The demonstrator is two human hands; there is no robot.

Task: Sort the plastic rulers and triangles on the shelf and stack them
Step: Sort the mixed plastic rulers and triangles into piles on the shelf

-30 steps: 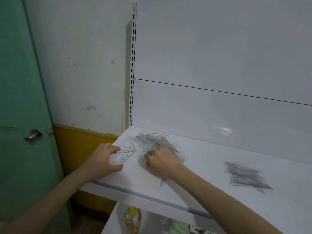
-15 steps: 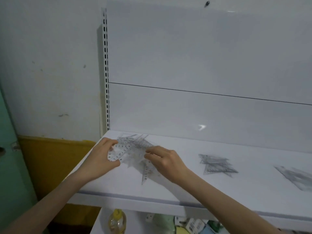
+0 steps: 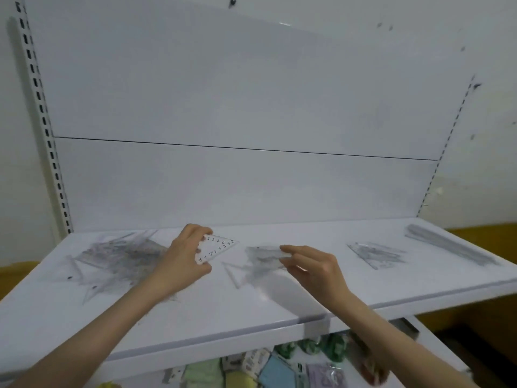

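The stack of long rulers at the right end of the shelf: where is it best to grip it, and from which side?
Probably at mid-length, from above, thumb on the near long edge and fingers on the far one. The stack of long rulers lies flat and slanted on the shelf; a grip at one end would likely let it fan out.

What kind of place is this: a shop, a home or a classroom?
Most likely a small shop or its stockroom. The white shelf sits between slotted uprights, as shop fittings do; packaged goods fill the level below; and many clear triangles and rulers lie in piles, like stock.
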